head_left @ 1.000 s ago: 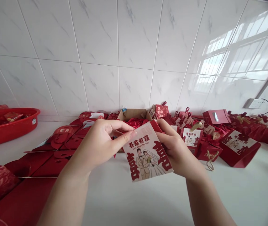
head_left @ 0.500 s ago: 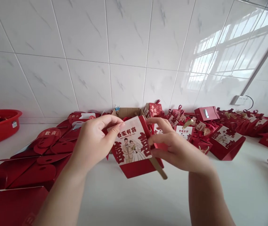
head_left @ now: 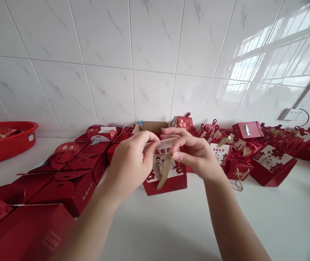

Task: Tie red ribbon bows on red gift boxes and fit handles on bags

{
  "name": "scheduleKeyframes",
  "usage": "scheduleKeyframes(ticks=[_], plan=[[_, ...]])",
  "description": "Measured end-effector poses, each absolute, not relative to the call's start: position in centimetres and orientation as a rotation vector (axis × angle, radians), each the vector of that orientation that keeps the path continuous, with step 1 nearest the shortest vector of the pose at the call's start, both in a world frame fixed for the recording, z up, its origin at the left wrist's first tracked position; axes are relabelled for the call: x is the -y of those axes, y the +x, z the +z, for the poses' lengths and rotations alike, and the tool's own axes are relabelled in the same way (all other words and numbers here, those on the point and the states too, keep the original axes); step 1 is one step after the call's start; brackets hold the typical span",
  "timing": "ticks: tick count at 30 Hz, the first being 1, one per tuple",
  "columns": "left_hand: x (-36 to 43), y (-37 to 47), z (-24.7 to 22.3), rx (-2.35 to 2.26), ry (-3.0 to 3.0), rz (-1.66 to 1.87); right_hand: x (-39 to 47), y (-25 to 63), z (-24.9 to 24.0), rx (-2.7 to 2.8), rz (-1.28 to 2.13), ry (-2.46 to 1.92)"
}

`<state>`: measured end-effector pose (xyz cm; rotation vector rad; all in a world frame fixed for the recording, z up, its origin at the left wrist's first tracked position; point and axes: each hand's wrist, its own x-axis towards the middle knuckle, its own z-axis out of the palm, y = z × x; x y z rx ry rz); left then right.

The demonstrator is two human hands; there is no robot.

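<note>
The left hand [head_left: 131, 163] pinches a red box [head_left: 168, 186] near its top edge. The right hand [head_left: 197, 152] has its grip pinching a gold ribbon [head_left: 165, 171]

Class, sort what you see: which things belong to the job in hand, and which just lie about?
In the job: held box; gold ribbon; left hand; right hand.

Seemingly just lying about: red basin; carton; blue clip; boxes at left.

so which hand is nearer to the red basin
Left. The left hand, at the upper left of the printed red box, is right of the red basin; the right hand, at the box's upper right, is farther off.
</note>
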<state>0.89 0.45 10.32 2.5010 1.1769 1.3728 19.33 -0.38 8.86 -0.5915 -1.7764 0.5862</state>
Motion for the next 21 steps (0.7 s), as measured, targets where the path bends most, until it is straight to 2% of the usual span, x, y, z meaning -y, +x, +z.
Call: scheduleKeyframes(ticks=[8,13,18,21], plan=[[-0.1,1.2,10.2,-1.02,2.332,1.41,0.1,18.1,8.3,1.737,0.339,-0.512],[-0.7,1.8,9.8,-0.962,2.296,1.494,-0.4,18.3,8.0,1.716,0.331,-0.531],[-1.6,2.4,9.2,-0.842,1.967,1.859,-0.5,18.5,8.0,1.637,0.256,-0.503],[-1.6,2.9,9.0,-0.772,1.887,1.817,-0.2,18.5,8.2,1.588,0.156,-0.484]])
